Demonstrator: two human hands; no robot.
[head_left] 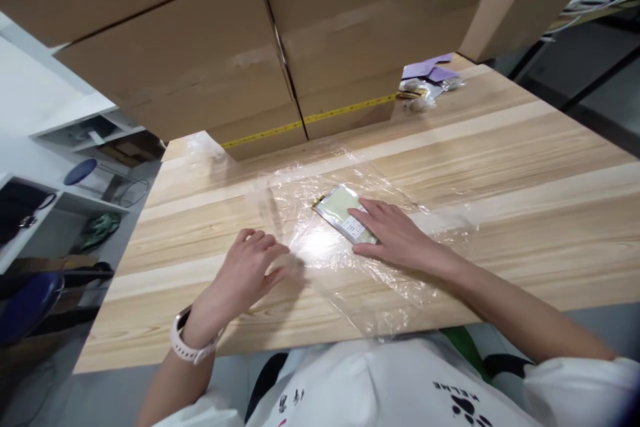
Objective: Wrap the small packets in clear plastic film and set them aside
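Note:
A flat, silver-edged pouch battery (340, 205) with a pale green face and a white printed label lies at the middle of the table. Short yellowish tabs stick out at its far left end. Over the battery's near right end rests my right hand (393, 230), thumb along one side and fingers along the other. Under the battery spreads a sheet of clear plastic film (395, 280), wrinkled and shiny. My left hand (253, 263) hovers by the film's left edge, its fingers loosely bent and the thumb apart from the index finger. I see nothing between them.
Large cardboard boxes (185, 60) stand along the back of the wooden table (525, 227), with a yellow measuring tape (345, 110) at their base. Purple papers and small clear bags (425, 83) lie at the back right. More clear plastic (203, 147) sits back left. Blue stools (33, 303) and shelves are on the left.

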